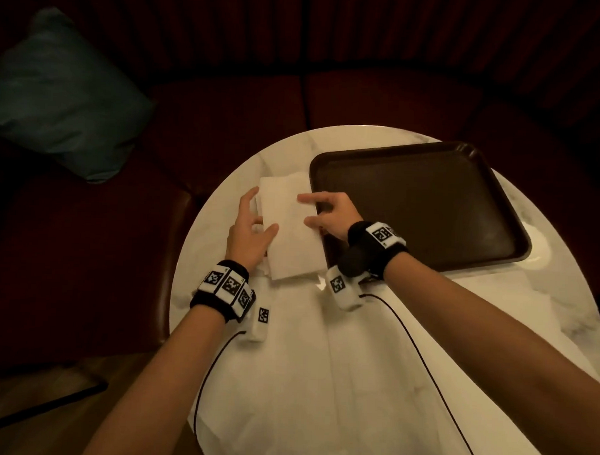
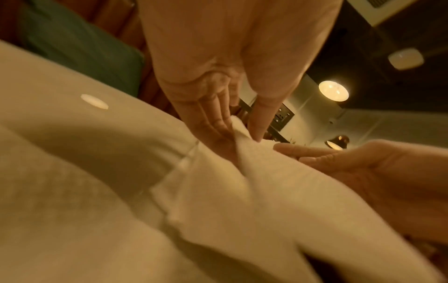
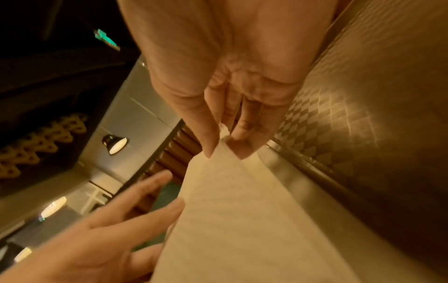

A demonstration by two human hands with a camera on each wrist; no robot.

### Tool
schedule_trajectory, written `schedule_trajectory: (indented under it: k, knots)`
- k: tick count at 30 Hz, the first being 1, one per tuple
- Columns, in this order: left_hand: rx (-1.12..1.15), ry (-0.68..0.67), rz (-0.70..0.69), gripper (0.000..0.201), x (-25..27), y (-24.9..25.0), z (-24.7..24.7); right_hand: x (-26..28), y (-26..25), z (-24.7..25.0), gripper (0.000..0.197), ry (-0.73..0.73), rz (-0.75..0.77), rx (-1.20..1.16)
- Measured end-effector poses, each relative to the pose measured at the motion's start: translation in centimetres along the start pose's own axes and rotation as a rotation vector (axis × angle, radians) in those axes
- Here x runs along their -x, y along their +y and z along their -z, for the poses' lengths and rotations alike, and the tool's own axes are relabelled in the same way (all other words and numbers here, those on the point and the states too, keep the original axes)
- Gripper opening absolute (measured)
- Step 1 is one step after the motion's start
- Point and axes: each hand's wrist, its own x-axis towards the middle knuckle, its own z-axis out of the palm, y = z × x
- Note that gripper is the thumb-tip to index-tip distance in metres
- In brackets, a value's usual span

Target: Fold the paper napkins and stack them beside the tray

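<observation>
Presently: folded paper napkin, at nine o'clock of brown tray; left hand pinches its nine o'clock edge, right hand pinches the three o'clock edge.

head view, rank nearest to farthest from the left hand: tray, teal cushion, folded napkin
1. folded napkin: held by the left hand itself, on its right.
2. tray: across the napkin, further right.
3. teal cushion: far left, back on the sofa.

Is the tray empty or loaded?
Empty: the tray shows a bare dark surface where visible; the napkin lies beside it on the table.
</observation>
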Motion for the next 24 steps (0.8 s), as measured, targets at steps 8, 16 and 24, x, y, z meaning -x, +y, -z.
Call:
schedule_trajectory:
  k: [8, 16, 24]
  knots:
    - [-0.335, -0.044, -0.068, 0.055, -2.7, -2.0, 0.5, -3.7, 0.8, -1.1, 0.059, -0.069, -0.053, 0.386]
    - [-0.620, -0.069, -0.081, 0.052, -2.2, -1.3, 0.1, -2.0, -0.2, -1.0, 0.064, -0.030, -0.013, 0.502]
    - [-0.797, -0.038, -0.183, 0.039, 2.8, 1.5, -0.4, 9.1, 0.7, 4.7, 0.040, -0.004, 0.095, 0.373]
